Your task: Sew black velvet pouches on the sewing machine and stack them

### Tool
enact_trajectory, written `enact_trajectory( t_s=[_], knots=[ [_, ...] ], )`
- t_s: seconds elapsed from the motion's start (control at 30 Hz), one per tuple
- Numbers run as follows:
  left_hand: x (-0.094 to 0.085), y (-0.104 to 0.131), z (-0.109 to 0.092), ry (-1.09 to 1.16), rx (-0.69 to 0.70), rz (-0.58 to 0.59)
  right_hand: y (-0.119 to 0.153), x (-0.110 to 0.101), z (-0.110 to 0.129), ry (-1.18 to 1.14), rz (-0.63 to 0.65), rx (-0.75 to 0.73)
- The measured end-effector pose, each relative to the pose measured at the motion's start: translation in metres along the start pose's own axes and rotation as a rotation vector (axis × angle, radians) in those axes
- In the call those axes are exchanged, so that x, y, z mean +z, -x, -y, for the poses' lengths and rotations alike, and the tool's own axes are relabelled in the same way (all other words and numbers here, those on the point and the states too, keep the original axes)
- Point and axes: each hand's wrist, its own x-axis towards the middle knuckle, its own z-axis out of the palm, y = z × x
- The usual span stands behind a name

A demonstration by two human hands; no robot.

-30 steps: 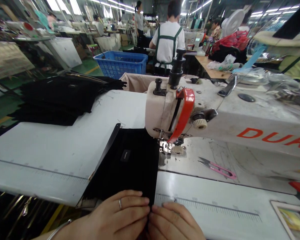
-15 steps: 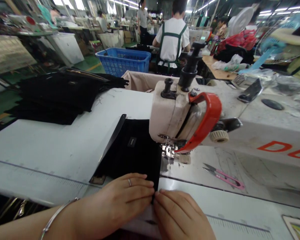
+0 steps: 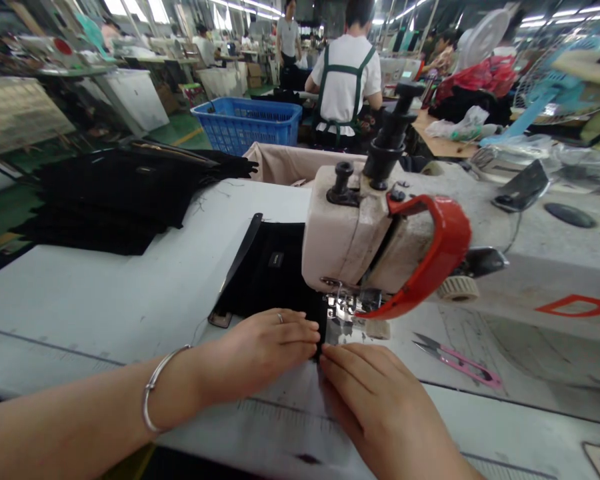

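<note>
A black fabric piece (image 3: 260, 280) with a small dark label (image 3: 276, 259) lies on the sewing machine bed, its right edge at the presser foot (image 3: 341, 305). Along its left side runs a dark strip (image 3: 243, 250). My left hand (image 3: 265, 353) rests flat over the near part of the fabric, fingers stretched toward the right edge, thumb hidden. Close beside it, my right hand (image 3: 375, 387) has its fingers bent together at the fabric's near right corner; what the thumb does is hidden. The sewing machine head (image 3: 345, 233) with its red lever (image 3: 445, 247) stands just beyond.
Pink-handled thread snips (image 3: 460, 363) lie right of the needle. A stack of black fabric pieces (image 3: 115, 193) sits at the table's far left. Behind are a cloth-lined bin (image 3: 285, 160), a blue basket (image 3: 250, 127) and a seated person (image 3: 347, 80).
The fabric has slid away from me along the presser foot, and both hands have moved forward with it. The camera view has shifted slightly.
</note>
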Motion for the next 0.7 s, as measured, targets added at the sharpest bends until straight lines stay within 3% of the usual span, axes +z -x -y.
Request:
enact_trajectory(
  t_s=[0.43, 0.7],
  knots=[
    [0.014, -0.023, 0.044, -0.066, -0.094, -0.078, -0.020, 0.003, -0.027, 0.188, 0.133, 0.176],
    [0.014, -0.034, 0.058, -0.012, -0.233, -0.070, -0.019, 0.011, -0.030, 0.231, 0.085, 0.182]
  ],
)
